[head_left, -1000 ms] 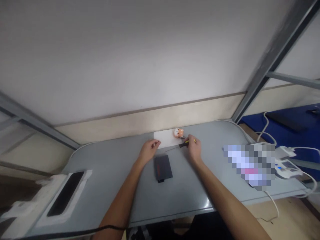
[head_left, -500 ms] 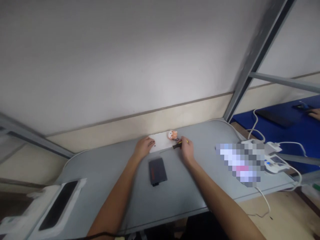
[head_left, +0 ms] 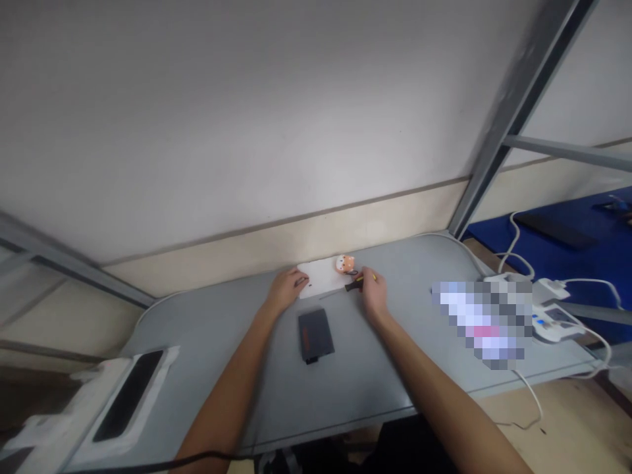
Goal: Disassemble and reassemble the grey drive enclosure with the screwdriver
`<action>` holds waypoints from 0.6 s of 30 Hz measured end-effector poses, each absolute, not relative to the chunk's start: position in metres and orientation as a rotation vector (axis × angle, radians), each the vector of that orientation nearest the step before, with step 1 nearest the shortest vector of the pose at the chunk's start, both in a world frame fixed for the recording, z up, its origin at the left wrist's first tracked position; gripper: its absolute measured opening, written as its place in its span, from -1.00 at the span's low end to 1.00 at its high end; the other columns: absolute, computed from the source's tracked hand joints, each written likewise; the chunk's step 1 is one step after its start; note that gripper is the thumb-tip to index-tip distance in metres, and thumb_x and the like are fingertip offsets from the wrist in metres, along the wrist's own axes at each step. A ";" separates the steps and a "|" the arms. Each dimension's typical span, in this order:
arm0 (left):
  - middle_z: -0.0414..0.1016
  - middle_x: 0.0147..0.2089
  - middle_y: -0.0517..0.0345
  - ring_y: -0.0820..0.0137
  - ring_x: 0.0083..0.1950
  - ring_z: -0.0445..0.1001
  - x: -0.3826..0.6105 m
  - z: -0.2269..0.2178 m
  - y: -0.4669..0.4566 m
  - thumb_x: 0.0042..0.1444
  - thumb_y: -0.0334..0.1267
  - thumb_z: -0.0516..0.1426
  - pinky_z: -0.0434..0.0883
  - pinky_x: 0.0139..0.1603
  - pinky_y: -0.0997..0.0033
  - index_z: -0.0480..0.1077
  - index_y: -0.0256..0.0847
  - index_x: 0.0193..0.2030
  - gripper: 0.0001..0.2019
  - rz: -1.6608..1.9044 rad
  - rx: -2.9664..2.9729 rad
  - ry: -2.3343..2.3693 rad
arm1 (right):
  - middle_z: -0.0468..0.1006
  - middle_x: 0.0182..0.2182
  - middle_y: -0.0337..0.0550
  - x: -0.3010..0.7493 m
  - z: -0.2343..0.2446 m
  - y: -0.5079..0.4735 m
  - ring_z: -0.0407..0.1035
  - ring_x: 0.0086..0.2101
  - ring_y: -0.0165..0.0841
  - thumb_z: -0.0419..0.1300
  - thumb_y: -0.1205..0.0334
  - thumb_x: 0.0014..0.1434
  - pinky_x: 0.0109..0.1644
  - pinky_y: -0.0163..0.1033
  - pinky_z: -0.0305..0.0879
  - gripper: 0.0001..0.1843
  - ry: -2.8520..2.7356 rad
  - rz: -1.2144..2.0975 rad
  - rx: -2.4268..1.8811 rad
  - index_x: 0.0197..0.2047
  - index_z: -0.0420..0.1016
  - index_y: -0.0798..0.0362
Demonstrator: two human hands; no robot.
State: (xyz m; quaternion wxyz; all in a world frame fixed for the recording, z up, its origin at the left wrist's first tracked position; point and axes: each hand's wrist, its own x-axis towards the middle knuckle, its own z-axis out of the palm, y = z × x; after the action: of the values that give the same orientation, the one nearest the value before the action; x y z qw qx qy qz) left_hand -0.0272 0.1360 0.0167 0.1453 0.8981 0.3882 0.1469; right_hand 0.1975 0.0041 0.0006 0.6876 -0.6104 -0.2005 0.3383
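My right hand (head_left: 374, 294) is closed round a small screwdriver (head_left: 351, 286) with a black and yellow handle, its thin shaft pointing left over a white card (head_left: 320, 275). My left hand (head_left: 286, 289) rests at the card's left edge, fingers curled together near a tiny dark speck. A small orange and white figurine (head_left: 345, 264) stands on the card's far right corner. A flat black device (head_left: 315, 334) lies on the grey table (head_left: 207, 355) just in front of both hands.
A white tray holding a black phone-like slab (head_left: 127, 395) sits at the table's left front. A pixelated patch (head_left: 486, 322), a white power strip (head_left: 548, 316) and white cables lie on the right. A blue surface (head_left: 567, 243) lies beyond a grey metal post (head_left: 513, 125).
Both hands have moved slightly away from me toward the white card; the left hand now touches its edge. The view shifted a little.
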 end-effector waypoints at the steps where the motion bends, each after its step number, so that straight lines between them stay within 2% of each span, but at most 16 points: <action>1: 0.61 -0.04 0.00 0.19 -0.04 0.55 -0.026 0.017 0.136 0.34 -0.12 0.13 0.41 0.08 0.21 0.65 -0.13 -0.09 -0.73 0.423 2.582 1.113 | 0.38 -0.65 -0.27 0.198 0.000 0.004 0.20 -0.55 -0.37 0.09 0.00 0.09 -0.45 -0.24 0.10 -0.65 -0.450 0.756 -1.367 -0.56 0.48 0.03; 5: 0.61 -0.03 0.01 0.22 -0.05 0.54 -0.024 0.017 0.137 0.34 -0.13 0.13 0.40 0.08 0.23 0.64 -0.13 -0.09 -0.74 0.410 2.579 1.094 | 0.38 -0.65 -0.27 0.198 -0.002 0.005 0.20 -0.56 -0.37 0.09 -0.04 0.11 -0.44 -0.24 0.11 -0.62 -0.455 0.755 -1.362 -0.55 0.48 0.03; 18: 0.63 -0.03 0.02 0.22 -0.05 0.54 -0.025 0.018 0.141 0.34 -0.10 0.15 0.40 0.09 0.22 0.66 -0.11 -0.11 -0.73 0.395 2.584 1.093 | 0.41 -0.62 -0.25 0.199 -0.003 0.006 0.22 -0.55 -0.37 0.08 0.05 0.08 -0.47 -0.26 0.12 -0.68 -0.422 0.764 -1.352 -0.55 0.49 0.04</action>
State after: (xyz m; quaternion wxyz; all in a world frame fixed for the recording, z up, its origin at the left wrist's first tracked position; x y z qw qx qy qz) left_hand -0.0246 0.1412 0.0181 0.1536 0.9012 0.3811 0.1378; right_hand 0.1986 0.0061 -0.0028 0.6935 -0.6052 -0.1892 0.3421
